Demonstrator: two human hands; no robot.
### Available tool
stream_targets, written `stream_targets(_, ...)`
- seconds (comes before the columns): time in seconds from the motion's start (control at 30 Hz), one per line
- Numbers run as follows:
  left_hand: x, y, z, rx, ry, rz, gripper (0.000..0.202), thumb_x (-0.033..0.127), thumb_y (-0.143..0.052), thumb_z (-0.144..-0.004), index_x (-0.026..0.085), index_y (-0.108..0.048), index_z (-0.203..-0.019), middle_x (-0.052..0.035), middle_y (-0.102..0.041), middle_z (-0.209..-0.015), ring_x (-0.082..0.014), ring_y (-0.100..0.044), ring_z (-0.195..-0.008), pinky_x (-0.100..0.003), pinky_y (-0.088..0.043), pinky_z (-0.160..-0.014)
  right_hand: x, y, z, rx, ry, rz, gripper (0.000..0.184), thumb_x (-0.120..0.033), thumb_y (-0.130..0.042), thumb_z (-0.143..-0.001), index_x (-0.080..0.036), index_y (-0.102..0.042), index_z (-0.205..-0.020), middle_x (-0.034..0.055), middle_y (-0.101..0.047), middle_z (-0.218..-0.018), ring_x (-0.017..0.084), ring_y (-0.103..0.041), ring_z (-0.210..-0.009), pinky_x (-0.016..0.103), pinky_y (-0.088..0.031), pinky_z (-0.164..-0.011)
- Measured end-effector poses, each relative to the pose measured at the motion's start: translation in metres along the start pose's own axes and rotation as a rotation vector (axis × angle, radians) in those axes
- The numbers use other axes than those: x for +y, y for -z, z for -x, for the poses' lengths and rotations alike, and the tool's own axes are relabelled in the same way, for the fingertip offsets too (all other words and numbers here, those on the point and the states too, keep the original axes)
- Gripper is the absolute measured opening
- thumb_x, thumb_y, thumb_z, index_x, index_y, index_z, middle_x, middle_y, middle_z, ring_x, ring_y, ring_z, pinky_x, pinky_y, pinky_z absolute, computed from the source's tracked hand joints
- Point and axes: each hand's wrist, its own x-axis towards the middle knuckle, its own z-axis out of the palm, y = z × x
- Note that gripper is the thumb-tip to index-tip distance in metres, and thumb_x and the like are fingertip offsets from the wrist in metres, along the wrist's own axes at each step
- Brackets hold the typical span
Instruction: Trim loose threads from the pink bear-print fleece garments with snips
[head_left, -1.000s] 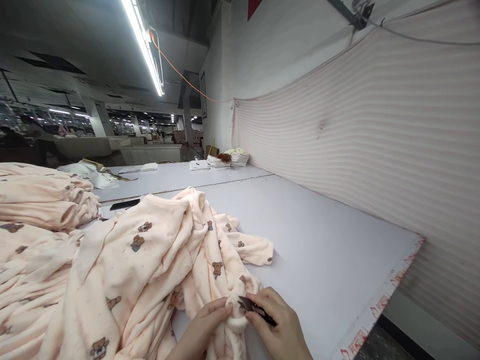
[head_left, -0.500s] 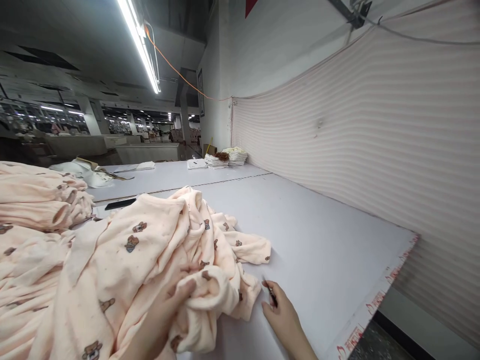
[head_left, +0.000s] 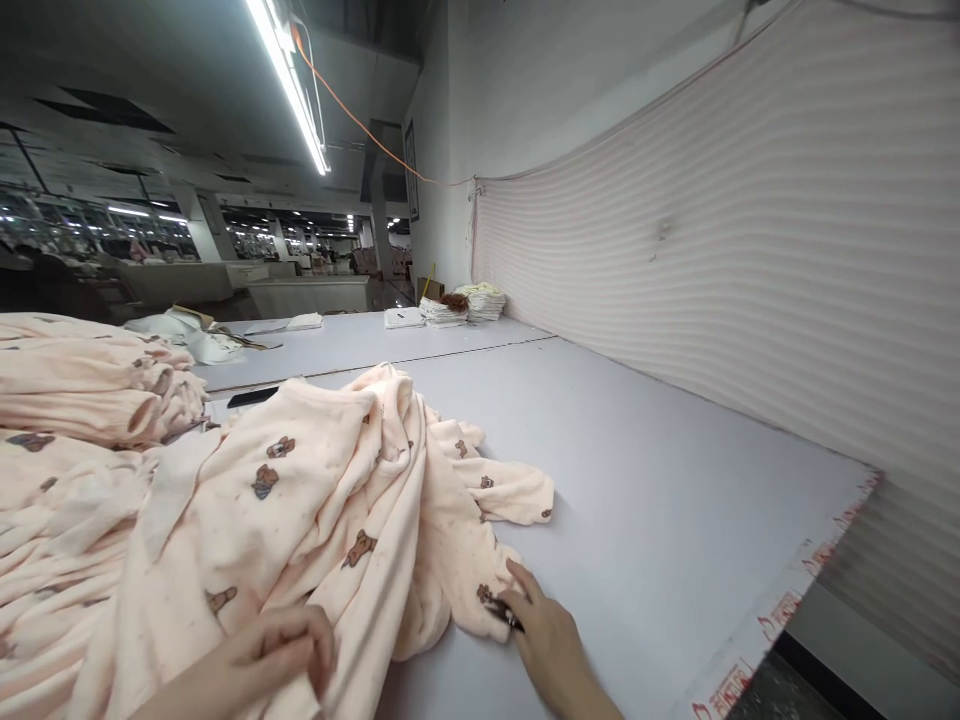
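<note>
A pale peach fleece garment [head_left: 315,470] printed with small brown bears lies rumpled across the table, its sleeves spread to the right. At the lower front edge of it my left hand [head_left: 281,645] is closed, with curled fingers on the fabric; the fingertips are partly hidden. My right hand [head_left: 544,630] is closed around small dark thread snips [head_left: 504,612], which point left over a sleeve end. The fingers of that hand touch the cuff, and part of the snips is hidden in the palm.
More peach fleece garments [head_left: 90,375] are heaped at the left. A black phone-like slab [head_left: 253,397] lies behind the garment. Stacks of white folded pieces [head_left: 444,312] stand at the table's far end. A striped cloth [head_left: 675,270] hangs along the right side.
My left hand has let go of the bunched sleeve and moved down and left. My right hand has shifted left with the snips, onto the sleeve end. The view has turned slightly.
</note>
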Motion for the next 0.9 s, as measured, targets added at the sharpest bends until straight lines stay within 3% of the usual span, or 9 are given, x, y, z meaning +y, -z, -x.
stream_targets(0.07, 0.004, 0.004, -0.005, -0.025, 0.004, -0.007, 0.043, 0.05, -0.039, -0.088, 0.018, -0.06, -0.067, -0.0003, -0.06, -0.067, -0.0171, -0.057, -0.065, -0.024, -0.045, -0.068, 0.0, 0.008, -0.007, 0.147, -0.086, -0.193, 0.029, -0.017, -0.05, -0.074, -0.022, -0.067, -0.096, 0.0058, -0.068, -0.107, 0.022, -0.063, -0.088, 0.03, -0.045, -0.079)
stream_targets(0.17, 0.013, -0.007, -0.013, -0.066, 0.079, -0.167, 0.029, 0.043, -0.046, -0.087, 0.02, -0.062, -0.079, 0.0021, -0.061, -0.073, -0.0174, -0.057, -0.075, -0.023, -0.043, -0.073, -0.011, 0.025, -0.018, 0.24, -0.152, -0.318, 0.032, -0.037, -0.04, -0.088, -0.018, -0.063, -0.099, 0.0044, -0.067, -0.08, 0.019, -0.062, -0.073, 0.026, -0.047, -0.064)
stream_targets(0.3, 0.028, -0.061, -0.036, -0.057, 0.113, -0.283, 0.028, 0.036, -0.058, -0.076, 0.026, -0.057, -0.102, 0.0039, -0.061, -0.08, -0.0185, -0.058, -0.079, -0.022, -0.041, -0.068, -0.045, 0.025, -0.011, 0.165, -0.264, -0.7, 0.037, -0.048, -0.054, -0.083, -0.017, -0.061, -0.102, -0.0039, -0.057, -0.059, 0.007, -0.042, -0.038, 0.017, -0.033, -0.039)
stream_targets(0.4, 0.034, -0.103, -0.058, 0.044, 0.041, -0.328, 0.031, 0.032, -0.063, -0.069, 0.022, -0.053, -0.096, 0.0025, -0.061, -0.076, -0.019, -0.059, -0.071, -0.024, -0.04, -0.064, -0.07, 0.01, 0.004, 0.03, -0.333, -0.921, 0.038, -0.05, -0.063, -0.077, -0.017, -0.062, -0.093, -0.0099, -0.044, -0.046, 0.002, -0.019, -0.03, 0.015, -0.016, -0.031)
stream_targets(0.53, 0.022, -0.129, -0.072, 0.312, -0.148, -0.379, 0.005, 0.022, -0.048, -0.076, 0.021, -0.05, -0.081, -0.0038, -0.061, -0.082, -0.0207, -0.058, -0.078, -0.028, -0.042, -0.071, -0.084, 0.005, 0.019, 0.262, -0.143, -0.625, 0.028, -0.047, -0.06, -0.079, -0.019, -0.063, -0.085, -0.0007, -0.062, -0.064, 0.012, -0.055, -0.053, 0.02, -0.045, -0.05)
stream_targets(0.6, 0.014, -0.13, -0.071, 0.452, -0.234, -0.29, 0.018, 0.022, -0.046, -0.079, 0.021, -0.053, -0.095, -0.0062, -0.061, -0.093, -0.0211, -0.058, -0.084, -0.029, -0.043, -0.077, -0.085, 0.009, 0.021, 0.449, -0.046, -0.379, 0.021, -0.041, -0.058, -0.08, -0.021, -0.062, -0.087, 0.0029, -0.066, -0.081, 0.019, -0.062, -0.075, 0.025, -0.049, -0.069)
stream_targets(0.67, 0.011, -0.127, -0.068, 0.54, -0.263, -0.163, 0.033, 0.03, -0.049, -0.082, 0.02, -0.05, -0.114, -0.0066, -0.062, -0.099, -0.02, -0.059, -0.08, -0.029, -0.044, -0.077, -0.086, 0.012, 0.018, 0.561, 0.029, -0.182, 0.015, -0.035, -0.052, -0.084, -0.023, -0.059, -0.089, 0.0037, -0.064, -0.085, 0.02, -0.061, -0.079, 0.026, -0.048, -0.072)
stream_targets(0.8, 0.021, -0.114, -0.065, 0.302, -0.188, 0.155, 0.026, 0.036, -0.052, -0.082, 0.019, -0.064, -0.096, -0.0041, -0.066, -0.091, -0.0209, -0.059, -0.085, -0.028, -0.045, -0.08, -0.096, 0.012, 0.005, 0.602, 0.164, 0.033, 0.011, -0.03, -0.047, -0.087, -0.023, -0.054, -0.083, 0.0035, -0.057, -0.084, 0.018, -0.06, -0.074, 0.024, -0.047, -0.063)
stream_targets(0.9, 0.028, -0.102, -0.065, 0.161, -0.035, 0.486, 0.021, 0.036, -0.055, -0.081, 0.018, -0.065, -0.085, -0.0008, -0.066, -0.079, -0.0202, -0.06, -0.084, -0.029, -0.045, -0.08, -0.106, 0.016, 0.0, 0.38, 0.144, 0.014, 0.016, -0.035, -0.051, -0.088, -0.023, -0.059, -0.082, 0.0015, -0.055, -0.082, 0.015, -0.061, -0.068, 0.022, -0.048, -0.06)
